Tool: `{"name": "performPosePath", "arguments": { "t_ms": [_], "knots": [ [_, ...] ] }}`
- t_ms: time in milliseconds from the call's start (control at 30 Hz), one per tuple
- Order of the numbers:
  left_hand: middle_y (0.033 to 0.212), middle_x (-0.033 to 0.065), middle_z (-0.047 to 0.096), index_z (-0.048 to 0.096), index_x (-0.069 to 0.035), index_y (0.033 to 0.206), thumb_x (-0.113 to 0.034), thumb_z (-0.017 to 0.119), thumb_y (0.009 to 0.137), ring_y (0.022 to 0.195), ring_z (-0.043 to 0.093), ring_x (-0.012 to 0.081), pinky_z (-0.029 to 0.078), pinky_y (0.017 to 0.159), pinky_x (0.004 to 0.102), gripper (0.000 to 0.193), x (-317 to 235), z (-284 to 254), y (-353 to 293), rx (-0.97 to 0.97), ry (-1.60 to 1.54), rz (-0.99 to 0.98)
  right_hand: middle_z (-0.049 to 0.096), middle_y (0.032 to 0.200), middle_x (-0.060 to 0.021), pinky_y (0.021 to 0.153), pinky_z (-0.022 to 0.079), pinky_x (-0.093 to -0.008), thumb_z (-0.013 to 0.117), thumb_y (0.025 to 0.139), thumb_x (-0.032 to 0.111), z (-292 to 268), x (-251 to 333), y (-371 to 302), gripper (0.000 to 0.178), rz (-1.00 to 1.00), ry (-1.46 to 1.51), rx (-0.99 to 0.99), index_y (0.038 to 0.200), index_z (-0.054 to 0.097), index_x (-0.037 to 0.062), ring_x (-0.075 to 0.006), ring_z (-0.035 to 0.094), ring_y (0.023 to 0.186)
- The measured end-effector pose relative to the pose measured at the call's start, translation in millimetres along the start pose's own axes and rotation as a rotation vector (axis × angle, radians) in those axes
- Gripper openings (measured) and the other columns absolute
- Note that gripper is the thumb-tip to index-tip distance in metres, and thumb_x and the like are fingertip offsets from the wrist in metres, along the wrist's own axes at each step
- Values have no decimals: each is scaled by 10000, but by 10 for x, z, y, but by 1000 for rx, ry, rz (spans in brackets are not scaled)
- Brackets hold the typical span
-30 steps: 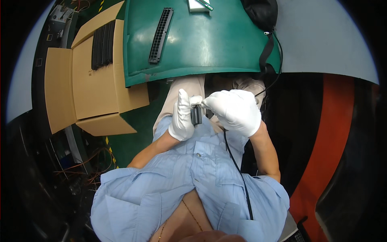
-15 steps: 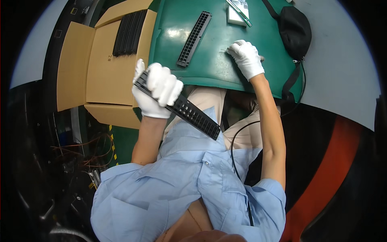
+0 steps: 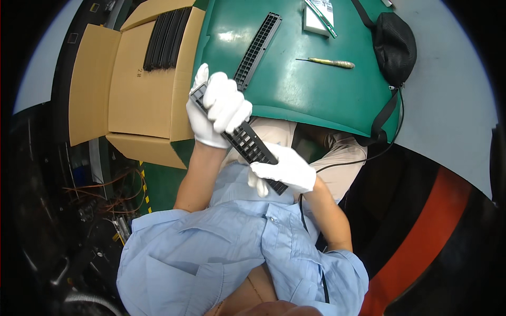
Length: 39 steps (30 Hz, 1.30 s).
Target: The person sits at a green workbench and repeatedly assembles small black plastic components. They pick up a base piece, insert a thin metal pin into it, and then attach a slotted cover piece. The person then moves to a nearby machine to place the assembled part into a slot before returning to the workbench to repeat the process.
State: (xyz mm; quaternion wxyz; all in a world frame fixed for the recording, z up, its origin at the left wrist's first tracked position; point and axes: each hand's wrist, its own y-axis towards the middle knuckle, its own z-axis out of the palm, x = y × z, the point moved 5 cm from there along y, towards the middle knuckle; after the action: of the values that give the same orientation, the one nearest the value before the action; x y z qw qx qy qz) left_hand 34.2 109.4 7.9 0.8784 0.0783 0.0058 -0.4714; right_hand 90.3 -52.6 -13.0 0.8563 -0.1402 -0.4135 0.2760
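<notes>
A long black plastic grid strip (image 3: 246, 143) slants across my lap, its surface full of small square openings. My left hand (image 3: 217, 108), in a white glove, is closed round the strip's upper end. At the lower end my right hand (image 3: 287, 167), also gloved in white, grips it with the thumb on top and the other fingers partly hidden beneath. A screwdriver (image 3: 332, 62) with a thin shaft and a yellowish handle lies on the green mat (image 3: 295, 95). Another black grid strip (image 3: 258, 47) rests on the mat beyond my left hand.
To the left stands an open cardboard box (image 3: 138, 108) with several black strips (image 3: 168, 39) inside. A white block (image 3: 318, 18) with a green pen-like tool (image 3: 321, 17) on it lies at the back. A black pouch (image 3: 394, 47) with a strap and a cable sits at the mat's right edge.
My right hand has let go of the screwdriver on the mat and come down to the strip's lower end. The left hand still holds the strip, shifted slightly right.
</notes>
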Motion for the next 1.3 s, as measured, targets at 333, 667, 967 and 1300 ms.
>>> {"name": "performPosePath", "arguments": {
  "t_ms": [333,667,967,1300],
  "knots": [
    [1242,193,651,584,2,1261,-556,776,792,1140,634,293,507,974,391,754,-556,-473,648,-724,2517,-176,662,763,-76,489,500,-254,689,965,229,-370,-269,-314,267,-25,53,-499,1097,570,28,-122,611,530],
    [1044,258,652,633,39,965,-447,783,798,979,654,359,502,846,410,535,-342,-794,656,-655,2401,-451,655,791,-90,467,515,-275,577,1034,345,-461,-335,-348,300,-131,294,-596,1106,538,57,-137,600,533],
    [950,104,662,709,-72,1052,-179,800,804,852,619,297,511,764,367,285,-212,-334,106,-106,2262,167,676,959,-101,404,496,-275,320,1031,641,-662,-450,-250,696,-194,253,-413,1544,280,172,-151,581,472],
    [941,33,660,694,-164,1104,-72,696,734,864,648,247,524,756,380,381,222,-104,78,925,2463,343,660,1083,-171,495,603,-331,332,986,711,-855,-411,-147,830,-180,468,-166,1460,415,34,-227,710,688]
  ]
}}
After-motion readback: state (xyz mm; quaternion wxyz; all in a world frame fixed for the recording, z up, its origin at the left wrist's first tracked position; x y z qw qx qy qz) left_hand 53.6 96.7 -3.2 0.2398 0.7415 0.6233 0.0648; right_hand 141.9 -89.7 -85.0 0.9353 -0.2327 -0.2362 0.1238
